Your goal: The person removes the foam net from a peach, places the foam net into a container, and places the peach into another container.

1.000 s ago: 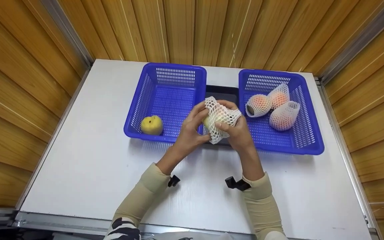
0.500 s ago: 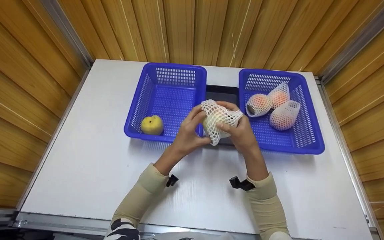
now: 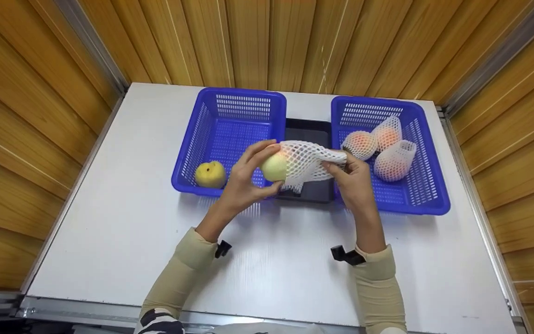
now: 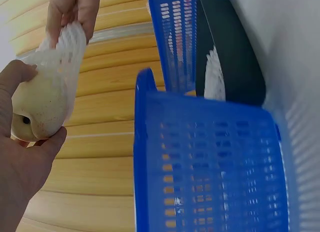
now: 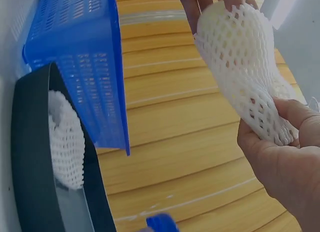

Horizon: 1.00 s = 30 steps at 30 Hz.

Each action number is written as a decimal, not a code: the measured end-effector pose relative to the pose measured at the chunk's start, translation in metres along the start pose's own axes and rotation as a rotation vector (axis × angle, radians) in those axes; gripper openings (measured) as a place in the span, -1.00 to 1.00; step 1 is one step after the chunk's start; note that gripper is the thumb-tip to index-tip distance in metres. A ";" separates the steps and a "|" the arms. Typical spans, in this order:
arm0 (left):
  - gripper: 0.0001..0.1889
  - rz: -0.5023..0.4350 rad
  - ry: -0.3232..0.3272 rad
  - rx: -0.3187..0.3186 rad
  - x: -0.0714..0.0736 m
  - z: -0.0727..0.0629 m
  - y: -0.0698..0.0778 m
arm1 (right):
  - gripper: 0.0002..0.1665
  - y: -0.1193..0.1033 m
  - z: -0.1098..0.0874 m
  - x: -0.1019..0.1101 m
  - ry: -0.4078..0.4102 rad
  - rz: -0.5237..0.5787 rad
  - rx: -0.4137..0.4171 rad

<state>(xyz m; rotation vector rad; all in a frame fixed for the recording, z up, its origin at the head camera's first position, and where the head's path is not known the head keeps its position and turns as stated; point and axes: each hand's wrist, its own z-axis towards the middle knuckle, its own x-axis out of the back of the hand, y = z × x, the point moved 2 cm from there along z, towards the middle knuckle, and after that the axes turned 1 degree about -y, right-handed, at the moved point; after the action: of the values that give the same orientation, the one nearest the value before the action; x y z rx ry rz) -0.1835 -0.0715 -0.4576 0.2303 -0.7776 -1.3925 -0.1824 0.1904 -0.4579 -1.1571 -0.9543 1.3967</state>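
Peach (image 3: pixel 274 168) lies partly hidden in white netting (image 3: pixel 312 163); covered part seems pinkish.

L fore-slv (image 3: pixel 174 276): beige, cuffed | R fore-slv (image 3: pixel 379 292): same | L upper slv (image 3: pixel 160 322): blk/wht patches | wrist mounts (image 3: pixel 356 258): blk, small

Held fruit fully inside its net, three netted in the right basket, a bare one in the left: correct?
No: the held fruit is only partly inside its net; the head view shows one end bare. The three netted fruits and the bare one are as you say.
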 end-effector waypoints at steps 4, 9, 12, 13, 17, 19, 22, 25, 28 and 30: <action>-0.23 0.034 0.000 0.056 0.018 -0.002 -0.007 | -0.70 0.006 0.001 0.015 0.117 -0.101 -0.015; -0.23 0.098 -0.048 0.108 0.033 0.000 -0.017 | -0.63 0.012 0.004 0.014 0.121 -0.361 0.072; -0.21 0.153 -0.082 0.157 0.040 0.003 -0.023 | -0.54 0.017 0.007 0.005 0.101 -0.570 0.191; -0.20 0.173 -0.100 0.177 0.042 0.004 -0.024 | -0.52 0.018 0.008 0.002 0.098 -0.633 0.225; -0.20 0.250 -0.210 0.274 0.048 0.010 -0.031 | -0.46 0.027 0.011 -0.008 0.106 -0.803 0.296; -0.23 0.291 -0.282 0.316 0.051 0.013 -0.034 | -0.45 0.031 0.012 -0.013 0.105 -0.842 0.315; -0.26 0.345 -0.378 0.363 0.056 0.020 -0.041 | -0.46 0.038 0.013 -0.018 0.111 -0.887 0.378; -0.30 0.374 -0.440 0.416 0.061 0.026 -0.051 | -0.51 0.047 0.011 -0.024 0.099 -0.925 0.461; -0.32 0.365 -0.473 0.481 0.066 0.030 -0.062 | -0.55 0.058 0.010 -0.029 0.043 -1.011 0.457; -0.32 0.355 -0.504 0.512 0.069 0.031 -0.070 | -0.57 0.063 0.011 -0.030 -0.032 -1.121 0.386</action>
<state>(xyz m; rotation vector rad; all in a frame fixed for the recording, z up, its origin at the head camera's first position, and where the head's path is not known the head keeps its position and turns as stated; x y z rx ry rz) -0.2592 -0.1408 -0.4508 0.1247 -1.5170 -0.8979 -0.2071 0.1515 -0.5123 -0.1845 -1.0362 0.6139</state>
